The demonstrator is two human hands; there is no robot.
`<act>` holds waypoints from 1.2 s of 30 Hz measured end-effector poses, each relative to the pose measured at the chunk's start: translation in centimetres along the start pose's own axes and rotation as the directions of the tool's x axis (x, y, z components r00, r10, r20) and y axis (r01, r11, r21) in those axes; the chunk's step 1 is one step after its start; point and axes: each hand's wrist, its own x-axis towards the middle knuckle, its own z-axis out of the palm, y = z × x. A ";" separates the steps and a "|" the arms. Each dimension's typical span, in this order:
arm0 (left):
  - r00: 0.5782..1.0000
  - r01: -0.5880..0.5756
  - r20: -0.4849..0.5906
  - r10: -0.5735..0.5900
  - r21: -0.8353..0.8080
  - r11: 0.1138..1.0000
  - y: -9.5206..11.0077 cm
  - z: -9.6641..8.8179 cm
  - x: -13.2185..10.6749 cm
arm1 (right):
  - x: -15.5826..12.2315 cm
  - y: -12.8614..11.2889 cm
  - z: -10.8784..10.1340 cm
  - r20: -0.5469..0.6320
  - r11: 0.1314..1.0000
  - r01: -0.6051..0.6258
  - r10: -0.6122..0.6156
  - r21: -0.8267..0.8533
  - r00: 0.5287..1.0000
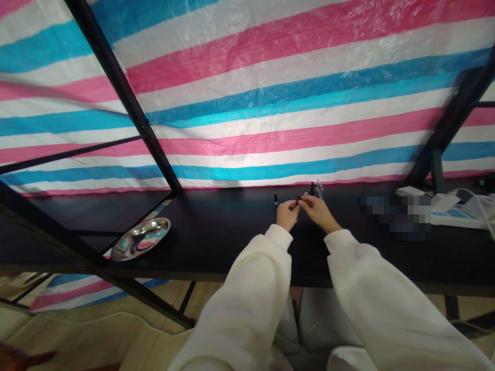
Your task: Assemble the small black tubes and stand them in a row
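My left hand (pixel 286 214) and my right hand (pixel 316 212) meet over the black tabletop, fingers closed together. Between their fingertips is a small dark piece (pixel 298 200), too small to name; both hands seem to pinch it. Left of my left hand stands a small black tube (pixel 276 198) with a pale lower part. Just behind my right hand is a group of small upright pieces, a black one (pixel 312 188) and several clear ones (pixel 319 188), partly hidden by the fingers.
A shiny oval metal dish (pixel 163 226) lies at the left, near the black frame post (pixel 127 93). At the right are a blurred-out patch (pixel 398 214), a white power strip (pixel 460 219) and a cable. A striped plastic sheet (pixel 270 123) hangs behind the black table (pixel 209 237).
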 end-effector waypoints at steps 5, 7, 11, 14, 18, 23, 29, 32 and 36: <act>1.000 -0.024 -0.014 0.025 0.081 0.996 0.0 0.0 0.1 | 0.0 0.3 0.1 0.006 1.000 -0.008 0.008 0.017 1.000; 1.000 -0.016 -0.005 0.017 0.093 0.996 0.0 0.0 0.1 | 0.0 0.4 0.2 0.015 0.999 -0.008 0.008 0.031 1.000; 1.000 -0.022 -0.002 0.023 0.124 0.992 -0.1 0.0 0.1 | 0.0 0.3 0.1 0.034 1.000 0.003 -0.004 0.019 0.999; 1.000 -0.027 -0.011 0.029 0.141 0.990 -0.3 0.0 0.1 | 0.0 0.1 0.0 0.048 1.000 0.015 -0.015 -0.005 0.999; 1.000 -0.003 -0.011 0.004 0.120 0.993 -0.1 0.0 0.1 | -0.1 -0.1 0.0 0.055 1.000 0.022 -0.021 -0.022 0.998; 0.999 0.036 -0.038 -0.034 0.073 0.997 0.4 -0.1 0.0 | -0.2 -0.5 -0.1 0.048 0.999 0.022 -0.020 -0.049 0.999; 0.999 0.003 -0.047 0.001 0.094 0.996 0.5 0.2 -0.1 | -0.3 -0.9 -0.2 0.003 0.995 0.029 -0.029 -0.097 1.000; 0.999 0.012 -0.040 -0.008 0.094 0.996 0.3 0.4 -0.1 | -0.3 -0.9 -0.2 -0.026 0.995 0.030 -0.033 -0.095 0.999; 0.998 0.045 -0.052 -0.041 0.079 0.996 0.1 0.5 -0.1 | -0.3 -0.9 -0.3 -0.092 0.990 0.016 -0.029 -0.140 0.995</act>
